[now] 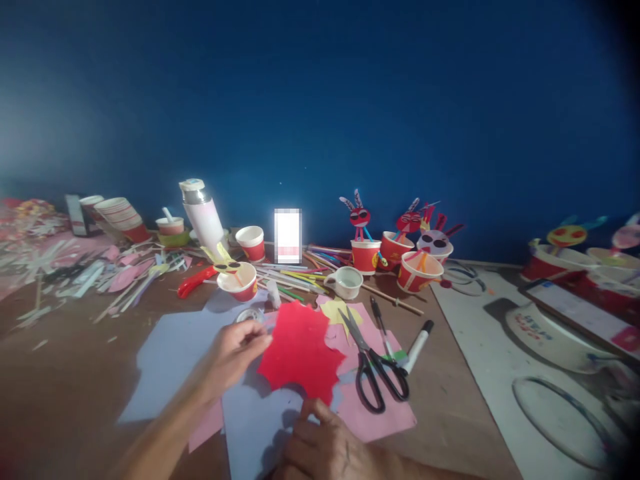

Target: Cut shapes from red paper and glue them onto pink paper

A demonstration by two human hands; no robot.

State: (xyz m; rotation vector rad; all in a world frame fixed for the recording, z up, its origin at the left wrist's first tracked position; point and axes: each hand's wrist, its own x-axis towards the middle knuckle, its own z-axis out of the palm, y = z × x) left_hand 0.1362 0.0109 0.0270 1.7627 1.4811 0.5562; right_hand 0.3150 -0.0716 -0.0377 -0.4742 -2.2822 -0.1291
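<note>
A jagged-edged sheet of red paper (303, 348) is held up a little over blue and pink sheets. My left hand (237, 353) pinches its left edge between thumb and fingertips. At the lower edge, my right hand (325, 443) has curled fingers closed on the paper; part of this grip is hidden. Black-handled scissors (370, 357) lie to the right, blades slightly apart, on a pink sheet (380, 417). Under the left arm spreads a light blue sheet (165, 360). A yellow paper scrap (337, 313) lies behind the red paper, beside a roll of tape (250, 315).
Red paper cups (367, 257) with paper figures stand at the back. Also there are a thermos (203, 217), a white mug (346, 283), coloured sticks (295, 277) and paper strips (85, 267). Right of the scissors lies a marker (419, 347), beside a pen (381, 325).
</note>
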